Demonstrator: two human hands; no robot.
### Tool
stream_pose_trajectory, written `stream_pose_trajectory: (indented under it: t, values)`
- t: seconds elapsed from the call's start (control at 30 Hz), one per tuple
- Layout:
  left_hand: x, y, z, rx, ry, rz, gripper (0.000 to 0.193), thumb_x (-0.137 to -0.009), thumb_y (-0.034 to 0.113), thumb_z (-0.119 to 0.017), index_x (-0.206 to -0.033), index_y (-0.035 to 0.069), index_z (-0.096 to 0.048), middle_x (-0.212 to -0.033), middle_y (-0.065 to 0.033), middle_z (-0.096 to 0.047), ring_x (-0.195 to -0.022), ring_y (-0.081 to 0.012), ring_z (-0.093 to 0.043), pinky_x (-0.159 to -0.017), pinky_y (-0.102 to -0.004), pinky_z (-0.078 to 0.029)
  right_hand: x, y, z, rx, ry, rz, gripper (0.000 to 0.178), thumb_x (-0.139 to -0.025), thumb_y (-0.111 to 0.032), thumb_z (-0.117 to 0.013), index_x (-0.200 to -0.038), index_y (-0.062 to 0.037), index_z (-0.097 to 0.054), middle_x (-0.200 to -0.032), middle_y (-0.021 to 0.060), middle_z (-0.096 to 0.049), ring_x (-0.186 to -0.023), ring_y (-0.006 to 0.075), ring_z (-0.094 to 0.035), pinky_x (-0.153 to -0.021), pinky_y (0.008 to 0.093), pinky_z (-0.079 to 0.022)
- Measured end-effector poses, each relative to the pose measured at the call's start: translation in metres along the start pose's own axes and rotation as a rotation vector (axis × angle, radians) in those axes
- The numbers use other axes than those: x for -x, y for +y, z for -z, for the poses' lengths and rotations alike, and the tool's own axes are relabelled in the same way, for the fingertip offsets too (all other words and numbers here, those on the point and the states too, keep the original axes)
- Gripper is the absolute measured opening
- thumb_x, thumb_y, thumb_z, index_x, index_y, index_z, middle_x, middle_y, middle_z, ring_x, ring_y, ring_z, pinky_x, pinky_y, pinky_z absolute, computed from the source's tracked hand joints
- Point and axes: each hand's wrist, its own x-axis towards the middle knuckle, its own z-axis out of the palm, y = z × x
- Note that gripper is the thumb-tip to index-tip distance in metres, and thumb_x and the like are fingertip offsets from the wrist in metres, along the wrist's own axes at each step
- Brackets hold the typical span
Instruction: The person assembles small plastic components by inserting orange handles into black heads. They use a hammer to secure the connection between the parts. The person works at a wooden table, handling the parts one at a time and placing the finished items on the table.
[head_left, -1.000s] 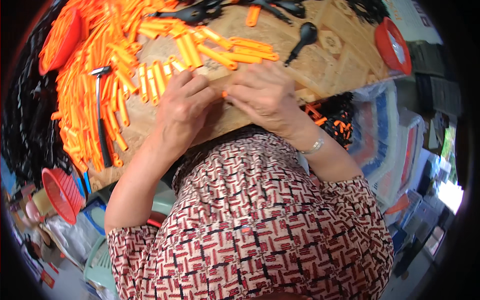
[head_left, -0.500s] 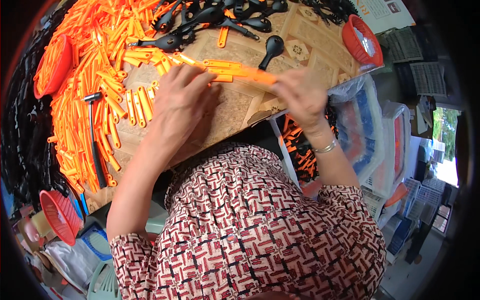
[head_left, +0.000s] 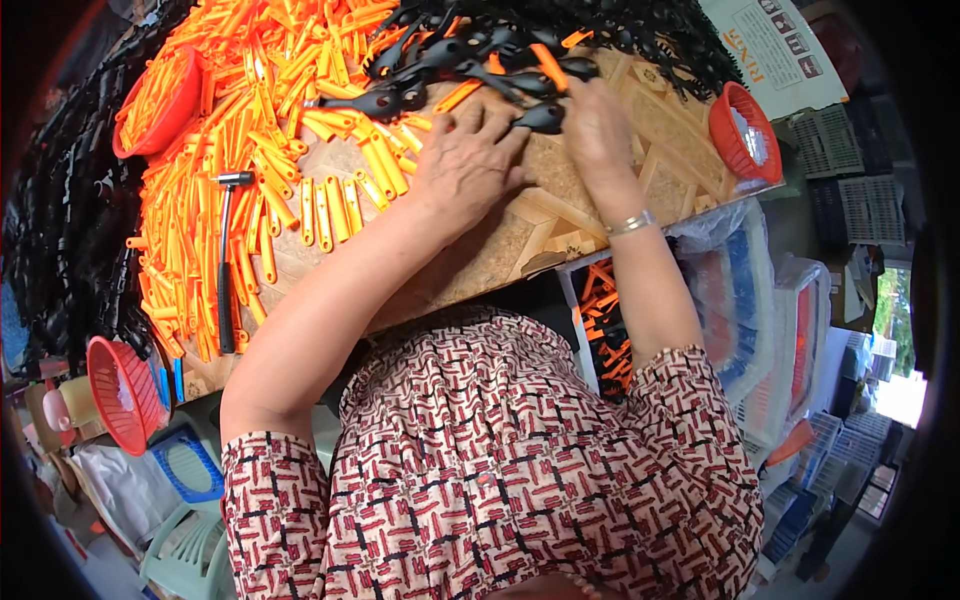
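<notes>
My left hand [head_left: 468, 165] lies over the table with its fingers spread, next to the black spoon-shaped heads and a loose orange handle [head_left: 457, 97]. Further right, my right hand [head_left: 598, 135] is closed and slightly blurred. From its fingertips an orange plastic handle [head_left: 548, 67] points up and left over the black pile. Between the hands sits a black spoon-shaped head [head_left: 540, 118]. Left of my left hand, a short row of orange handles [head_left: 338, 207] lies side by side, in front of a big heap of orange handles [head_left: 205, 225].
A hammer [head_left: 226, 265] rests on the heap. Red baskets stand at the far left [head_left: 160, 105], the right table corner [head_left: 742, 135] and below the left edge [head_left: 125, 395]. Black utensil parts [head_left: 640, 40] cover the back. A box of orange and black pieces [head_left: 603, 325] sits below the table edge.
Both hands have moved farther away, toward the black pile, and my left hand has also gone right. The orange strip held between them no longer spans the hands. The view has shifted.
</notes>
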Motion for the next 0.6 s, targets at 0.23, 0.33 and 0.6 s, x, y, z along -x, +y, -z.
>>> stream_pose_trajectory:
  t: [0.23,0.33,0.6]
  values:
    - [0.022,-0.014,0.000,-0.007,0.180,0.046,0.052,-0.090,0.044,-0.070,-0.128,0.010,-0.064,-0.135,-0.0094,-0.058,-0.134,-0.0294,-0.048,-0.105,-0.0501,-0.041,-0.036,-0.028,0.007,-0.147,0.221,0.376,0.030,-0.090,-0.005,-0.065,-0.120,-0.0092,-0.071,-0.093,0.0116,-0.064,-0.088,0.0346,-0.063,-0.078,0.0446,-0.051]
    - [0.020,-0.007,0.006,0.013,0.079,0.094,0.054,-0.095,0.045,-0.064,-0.137,0.011,-0.062,-0.147,-0.0106,-0.054,-0.141,-0.0299,-0.045,-0.114,-0.0523,-0.036,-0.046,0.018,0.022,0.017,0.270,0.308,0.033,-0.093,-0.007,-0.065,-0.125,-0.0158,-0.069,-0.095,0.0091,-0.064,-0.089,0.0339,-0.065,-0.077,0.0452,-0.053]
    - [0.016,0.000,0.014,0.059,0.098,0.071,0.051,-0.094,0.042,-0.066,-0.134,0.010,-0.063,-0.144,-0.0124,-0.055,-0.139,-0.0315,-0.046,-0.113,-0.0536,-0.036,-0.101,0.169,0.008,0.411,0.166,-0.184,0.023,-0.098,-0.014,-0.056,-0.115,-0.0134,-0.071,-0.101,0.0147,-0.068,-0.098,0.0353,-0.070,-0.080,0.0483,-0.058]
